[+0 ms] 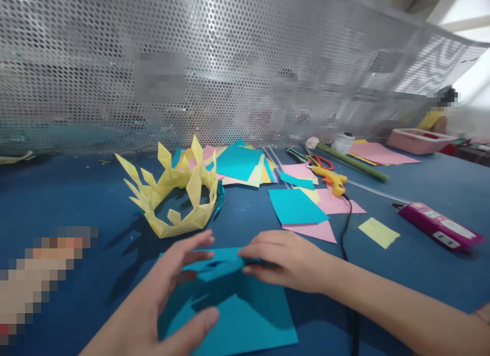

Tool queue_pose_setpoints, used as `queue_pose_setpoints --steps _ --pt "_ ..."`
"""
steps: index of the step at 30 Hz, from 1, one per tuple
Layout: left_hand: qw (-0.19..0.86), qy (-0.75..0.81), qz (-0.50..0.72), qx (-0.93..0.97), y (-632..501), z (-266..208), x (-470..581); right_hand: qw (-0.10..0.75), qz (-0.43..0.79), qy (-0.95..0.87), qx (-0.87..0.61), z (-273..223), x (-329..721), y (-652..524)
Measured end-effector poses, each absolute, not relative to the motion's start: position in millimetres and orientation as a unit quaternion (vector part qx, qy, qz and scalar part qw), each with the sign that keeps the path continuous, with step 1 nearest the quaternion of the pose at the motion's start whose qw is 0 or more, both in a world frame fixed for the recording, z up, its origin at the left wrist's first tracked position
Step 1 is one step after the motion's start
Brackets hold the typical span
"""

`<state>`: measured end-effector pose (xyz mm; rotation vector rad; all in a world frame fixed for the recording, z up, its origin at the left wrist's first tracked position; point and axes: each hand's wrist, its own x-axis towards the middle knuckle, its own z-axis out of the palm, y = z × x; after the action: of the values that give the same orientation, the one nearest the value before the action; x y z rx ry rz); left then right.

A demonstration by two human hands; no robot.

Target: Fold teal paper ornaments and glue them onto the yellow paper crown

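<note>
While the right hand (pixel 285 260) pinches the folded blue paper (pixel 224 268) above the flat blue sheet (pixel 250 325), the left hand (pixel 155 297) gapes loosely beside it; too tight a grip could crush the folds.

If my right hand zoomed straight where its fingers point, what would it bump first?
Probably your left hand, past the folded turquoise paper piece your right hand pinches, though depth is unclear.

I seem to be in a craft workshop, with paper sheets (pixel 239 162) and a glue gun (pixel 334 181) beyond my right grip (pixel 285 256).
</note>
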<state>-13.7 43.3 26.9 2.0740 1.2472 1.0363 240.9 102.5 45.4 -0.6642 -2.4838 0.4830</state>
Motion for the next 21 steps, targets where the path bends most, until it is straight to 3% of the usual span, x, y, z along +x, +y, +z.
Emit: queue_pose_setpoints --steps 2,5,11,21 --pt "0.399 0.472 0.422 0.664 52 34 -3 0.317 0.178 -0.878 -0.310 50 237 104" --pt "0.517 0.534 0.480 0.466 63 46 20 0.378 0.199 -0.814 -0.394 59 226 106" --pt "0.564 0.520 0.485 0.421 75 61 49 0.402 0.288 -0.751 -0.437 65 207 103" --pt "0.621 0.484 0.468 0.400 89 32 38 0.294 0.444 -0.776 -0.338 57 224 109"
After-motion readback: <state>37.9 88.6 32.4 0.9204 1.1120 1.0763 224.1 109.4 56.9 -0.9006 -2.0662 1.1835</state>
